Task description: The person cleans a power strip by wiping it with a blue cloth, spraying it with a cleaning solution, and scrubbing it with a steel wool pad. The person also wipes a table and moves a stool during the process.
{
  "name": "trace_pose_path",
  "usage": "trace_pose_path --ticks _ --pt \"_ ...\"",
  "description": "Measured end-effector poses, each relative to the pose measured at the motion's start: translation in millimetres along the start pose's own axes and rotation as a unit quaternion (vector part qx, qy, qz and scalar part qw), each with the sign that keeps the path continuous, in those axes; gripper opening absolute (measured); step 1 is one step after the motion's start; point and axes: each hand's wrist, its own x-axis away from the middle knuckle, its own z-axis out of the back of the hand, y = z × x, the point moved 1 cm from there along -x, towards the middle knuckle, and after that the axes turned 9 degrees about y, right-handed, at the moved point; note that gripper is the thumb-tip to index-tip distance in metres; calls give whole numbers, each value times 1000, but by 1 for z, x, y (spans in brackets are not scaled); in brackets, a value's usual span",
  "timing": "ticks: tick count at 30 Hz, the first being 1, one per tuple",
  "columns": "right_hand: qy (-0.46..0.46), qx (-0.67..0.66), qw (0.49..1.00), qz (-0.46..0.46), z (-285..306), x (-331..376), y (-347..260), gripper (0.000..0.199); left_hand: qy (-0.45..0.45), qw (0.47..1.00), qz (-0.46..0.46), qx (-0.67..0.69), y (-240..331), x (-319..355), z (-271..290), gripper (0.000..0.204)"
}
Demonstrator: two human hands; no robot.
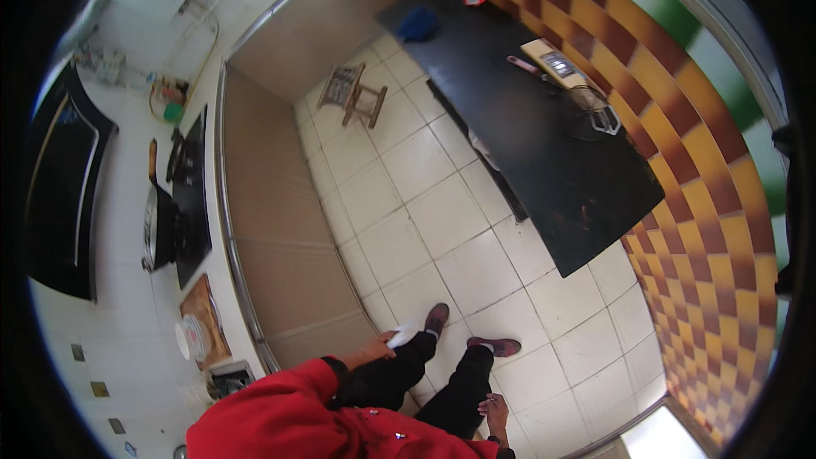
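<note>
White cloth (402, 336) sat in the left hand (376, 347), fingers closed around it, its length pointing forward toward the 2 shoes (the left hand was the nearer). Right hand (493, 412) hung empty, fingers loosely apart. Farther off stood a black table (544, 144).

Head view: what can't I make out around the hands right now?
- White thing in the left hand: too small and washed out to identify.
- Right hand: fingers partly behind the leg, grip unclear.
- Small items on the black table: too small, bent by the fisheye.
</note>
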Motion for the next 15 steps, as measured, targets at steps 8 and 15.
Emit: trace_pose_path --ticks 8,15 --pt "-4 151 985 -79 34 31 -40 27 35 984 -23 176 -46 -6 40 78" --pt "-88 172 981 10 8 27 -104 27 73 965 8 251 -46 -6 80 74"
